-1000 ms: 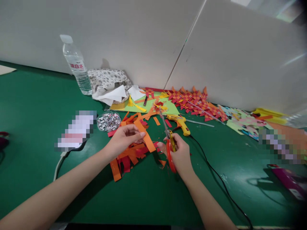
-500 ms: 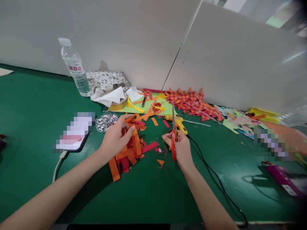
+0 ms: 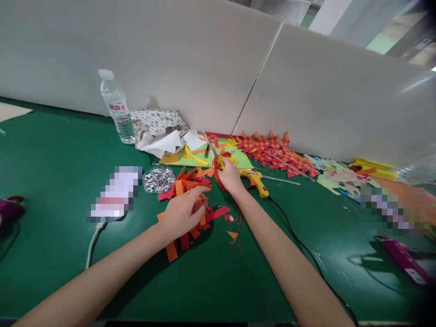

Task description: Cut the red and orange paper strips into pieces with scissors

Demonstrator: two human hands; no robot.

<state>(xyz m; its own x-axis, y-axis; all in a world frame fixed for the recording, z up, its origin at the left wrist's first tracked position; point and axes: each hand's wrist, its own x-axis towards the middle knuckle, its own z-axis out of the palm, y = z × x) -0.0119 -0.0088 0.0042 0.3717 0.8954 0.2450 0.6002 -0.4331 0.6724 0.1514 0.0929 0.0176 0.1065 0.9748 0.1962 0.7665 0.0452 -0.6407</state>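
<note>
My right hand [image 3: 229,175] holds red-handled scissors [image 3: 218,171] by the handles, their blades pointing up and left over the light green card [image 3: 243,156]. Lower and to the left, my left hand [image 3: 185,212] reaches over a pile of orange and red paper strips [image 3: 182,186]. Its fingers are bent and apart, with no strip plainly held; the fingertips are partly hidden. Just right of the pile lie paper scraps [image 3: 233,235]. A yellow glue gun [image 3: 259,182] rests beside my right wrist.
Behind the pile are a dish of googly eyes [image 3: 159,179], a patterned tissue pouch [image 3: 158,125] and a water bottle [image 3: 119,111]. Woven red-orange paper fish [image 3: 269,147] lie along the partition [image 3: 190,68]. A phone [image 3: 117,193] with a cable is at left. The glue gun's black cord [image 3: 299,238] runs rightward.
My left hand let go of an orange strip onto the pile, drew back, then moved slightly right and down over it. My right hand carried the scissors left and away from me, over the green card.
</note>
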